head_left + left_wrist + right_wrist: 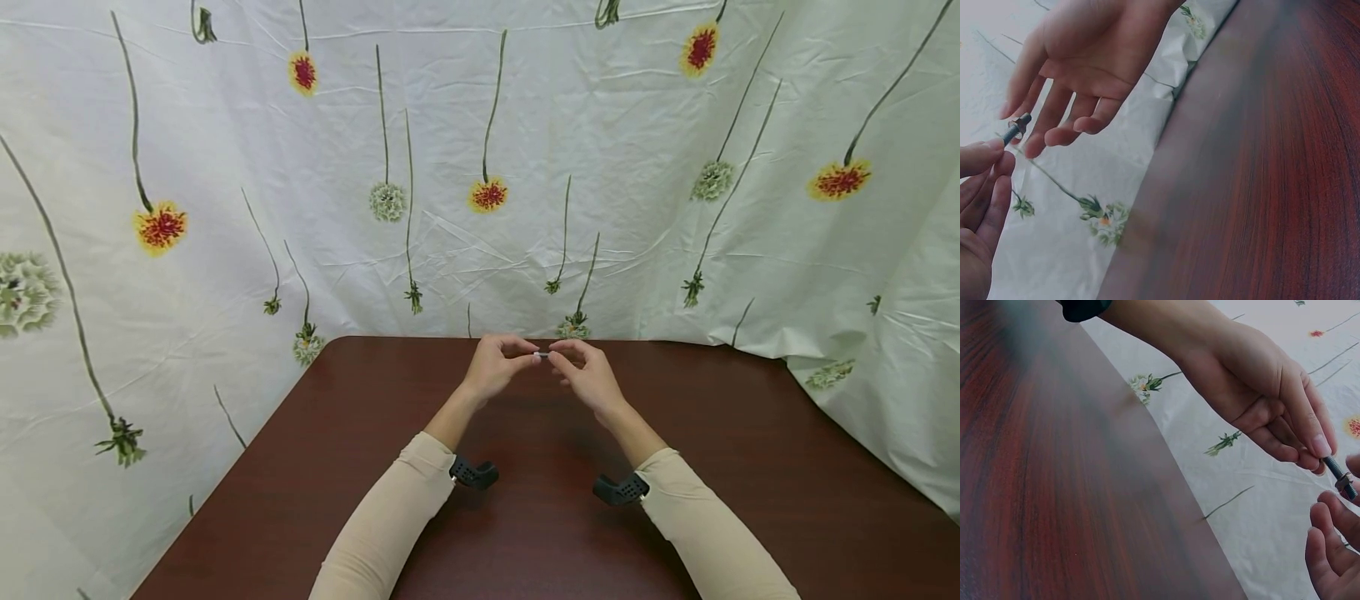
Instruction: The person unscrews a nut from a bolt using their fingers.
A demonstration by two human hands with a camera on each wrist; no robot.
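Slim dark-grey threaded metal bolt point(544, 355) — head view: up off the worktop point(540, 542), a dark red-brown wood-grain top, between the fingertips of the left hand point(495, 365) and right hand point(592, 377). Beige long sleeves point(390, 512), black perforated wrist straps point(474, 473), white flower-print cloth point(450, 92) behind.

Left wrist: left-hand grip is narrow, thumb and fingers pinching one end of the bolt. Small brownish-grey metal nut point(1017, 125) sits around the shank near the free end, tip poking past it. Right-hand grip is loose, digits apart around the nut — can't tell if they touch it.

Right wrist: same left-hand pinch, bolt tilted; right hand partly cropped, fingers beside the nut.
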